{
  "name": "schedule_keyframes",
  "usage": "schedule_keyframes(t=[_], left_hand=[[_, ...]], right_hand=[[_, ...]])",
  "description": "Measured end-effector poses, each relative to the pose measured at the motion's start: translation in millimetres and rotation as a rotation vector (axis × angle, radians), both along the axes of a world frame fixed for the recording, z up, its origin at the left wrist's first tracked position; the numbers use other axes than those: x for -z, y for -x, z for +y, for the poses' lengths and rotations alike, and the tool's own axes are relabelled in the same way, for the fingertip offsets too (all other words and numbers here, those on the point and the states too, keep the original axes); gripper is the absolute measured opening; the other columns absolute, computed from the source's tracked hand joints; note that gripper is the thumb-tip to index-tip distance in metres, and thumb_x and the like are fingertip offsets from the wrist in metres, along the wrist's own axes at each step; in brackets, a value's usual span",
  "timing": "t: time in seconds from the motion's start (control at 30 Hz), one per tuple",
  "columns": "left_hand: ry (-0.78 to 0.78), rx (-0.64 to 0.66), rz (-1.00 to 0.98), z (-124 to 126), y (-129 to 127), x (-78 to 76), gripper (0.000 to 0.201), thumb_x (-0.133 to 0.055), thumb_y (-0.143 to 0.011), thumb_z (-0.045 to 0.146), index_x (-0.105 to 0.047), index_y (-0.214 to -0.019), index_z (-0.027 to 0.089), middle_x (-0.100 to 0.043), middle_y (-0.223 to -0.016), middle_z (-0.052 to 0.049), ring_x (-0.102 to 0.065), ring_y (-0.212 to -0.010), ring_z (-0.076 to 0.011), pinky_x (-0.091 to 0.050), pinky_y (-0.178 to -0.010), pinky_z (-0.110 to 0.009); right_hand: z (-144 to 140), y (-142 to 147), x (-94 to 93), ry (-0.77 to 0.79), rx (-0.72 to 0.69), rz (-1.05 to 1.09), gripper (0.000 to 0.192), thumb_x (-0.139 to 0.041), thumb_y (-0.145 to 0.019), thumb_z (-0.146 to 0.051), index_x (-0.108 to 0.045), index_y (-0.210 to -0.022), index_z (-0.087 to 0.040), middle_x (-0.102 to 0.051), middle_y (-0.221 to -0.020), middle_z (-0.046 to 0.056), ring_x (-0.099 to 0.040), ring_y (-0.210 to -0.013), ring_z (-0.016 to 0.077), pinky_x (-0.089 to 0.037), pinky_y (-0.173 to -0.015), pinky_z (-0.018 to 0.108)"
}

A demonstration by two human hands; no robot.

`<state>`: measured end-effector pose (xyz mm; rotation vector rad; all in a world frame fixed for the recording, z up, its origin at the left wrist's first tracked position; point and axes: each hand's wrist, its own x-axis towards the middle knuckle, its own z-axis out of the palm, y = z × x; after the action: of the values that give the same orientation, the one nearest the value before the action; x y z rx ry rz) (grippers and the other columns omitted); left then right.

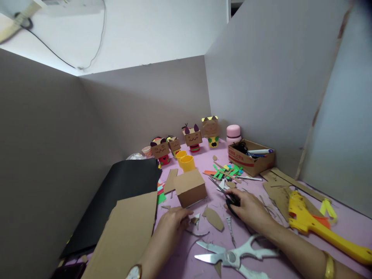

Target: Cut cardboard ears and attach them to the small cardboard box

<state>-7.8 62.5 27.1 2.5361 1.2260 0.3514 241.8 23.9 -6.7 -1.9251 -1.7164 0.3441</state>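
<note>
My right hand [247, 205] is closed round the black handles of a pair of scissors [222, 188], whose blades point away to the upper left. My left hand [174, 223] rests low over the table with its fingers curled; what is between them, if anything, is hidden. A small cardboard and white scrap [195, 220] lies at its fingertips. Just beyond stands a closed cardboard box [190, 186]. Between the hands lies a leaf-shaped cardboard piece [213, 219]. Larger grey-handled scissors [231, 256] lie spread nearer me.
A yellow glue gun [308, 221] and cardboard strips lie right. Behind are a box of pens [251, 159], a pink flask [233, 134], coloured paper scraps [228, 171], yellow rings [187, 163] and several box-headed figures [193, 137]. Black sheet [128, 186] and cardboard [128, 232] lie left. Grey partitions surround the table.
</note>
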Motion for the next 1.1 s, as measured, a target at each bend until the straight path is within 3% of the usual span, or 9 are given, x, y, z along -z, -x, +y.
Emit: schedule_keyframes(t=[0.1, 0.23, 0.43, 0.53, 0.63, 0.7, 0.83, 1.1], left_hand=[[0.070, 0.023, -0.152, -1.2, 6.1, -2.2, 0.038, -0.044, -0.077, 0.002, -0.069, -0.103, 0.017, -0.064, -0.094, -0.009, -0.060, -0.088, -0.0221, -0.044, -0.077, -0.031], [0.262, -0.060, -0.471, 0.8, 12.6, 0.7, 0.045, -0.048, -0.066, 0.000, -0.068, -0.101, 0.019, -0.061, -0.090, -0.005, -0.057, -0.087, -0.0207, -0.041, -0.079, -0.033], [0.447, -0.115, -0.649, 3.2, 14.6, 8.9, 0.040, -0.056, -0.069, 0.018, -0.057, -0.109, 0.016, -0.063, -0.084, -0.004, -0.061, -0.075, -0.0178, -0.045, -0.066, -0.029], [0.459, -0.118, -0.689, 1.3, 16.4, 11.8, 0.040, -0.057, -0.070, 0.020, -0.056, -0.110, 0.016, -0.067, -0.086, -0.006, -0.063, -0.079, -0.0185, -0.046, -0.069, -0.030], [0.439, -0.116, -0.695, -1.8, 17.5, 14.5, 0.041, -0.053, -0.072, 0.013, -0.058, -0.112, 0.017, -0.070, -0.091, -0.006, -0.064, -0.087, -0.0195, -0.045, -0.078, -0.031], [0.428, -0.112, -0.689, -3.4, 17.6, 16.8, 0.046, -0.051, -0.072, 0.009, -0.059, -0.116, 0.019, -0.069, -0.098, -0.007, -0.063, -0.092, -0.0203, -0.045, -0.081, -0.033], [0.404, -0.099, -0.683, -4.5, 17.4, 22.1, 0.053, -0.053, -0.068, 0.004, -0.061, -0.117, 0.021, -0.066, -0.107, -0.006, -0.059, -0.100, -0.0220, -0.042, -0.089, -0.035], [0.433, -0.081, -0.710, -8.1, 20.5, 23.6, 0.051, -0.055, -0.067, 0.002, -0.065, -0.113, 0.022, -0.066, -0.095, -0.004, -0.059, -0.090, -0.0203, -0.041, -0.084, -0.033]], right_hand=[[-2.1, -0.8, -2.7, -0.001, -0.007, -0.057, 0.037, -0.053, -0.082, -0.018, -0.062, -0.118, -0.021, -0.074, -0.104, 0.007, -0.068, -0.096, 0.0259, -0.046, -0.074, 0.029], [-3.7, -6.0, -8.5, 0.026, -0.001, -0.164, 0.048, -0.053, -0.084, -0.019, -0.050, -0.131, -0.017, -0.071, -0.109, 0.012, -0.066, -0.097, 0.0304, -0.045, -0.073, 0.034], [-9.2, -2.6, -19.5, 0.093, -0.039, -0.336, 0.028, -0.055, -0.083, -0.013, -0.066, -0.109, -0.017, -0.071, -0.100, 0.015, -0.067, -0.090, 0.0352, -0.046, -0.068, 0.038], [-14.0, 3.4, -25.0, 0.101, -0.052, -0.390, 0.024, -0.053, -0.085, -0.012, -0.069, -0.102, -0.015, -0.070, -0.099, 0.016, -0.067, -0.091, 0.0345, -0.048, -0.070, 0.039], [-17.1, 11.1, -27.9, 0.055, -0.042, -0.422, 0.026, -0.045, -0.090, -0.013, -0.070, -0.096, -0.015, -0.065, -0.113, 0.018, -0.060, -0.107, 0.0354, -0.048, -0.073, 0.039], [-16.8, 18.4, -25.9, 0.006, -0.072, -0.344, 0.028, -0.043, -0.092, -0.016, -0.070, -0.101, -0.016, -0.064, -0.117, 0.018, -0.058, -0.110, 0.0338, -0.047, -0.077, 0.039], [-10.1, 33.9, -14.0, 0.032, -0.193, -0.115, 0.024, -0.056, -0.085, -0.030, -0.071, -0.097, -0.016, -0.073, -0.092, 0.014, -0.066, -0.088, 0.0298, -0.044, -0.073, 0.035], [-0.3, 31.0, 1.9, 0.036, -0.227, 0.174, 0.004, -0.061, -0.070, -0.017, -0.064, -0.073, -0.018, -0.068, -0.068, 0.001, -0.059, -0.067, 0.0174, -0.037, -0.060, 0.025]])
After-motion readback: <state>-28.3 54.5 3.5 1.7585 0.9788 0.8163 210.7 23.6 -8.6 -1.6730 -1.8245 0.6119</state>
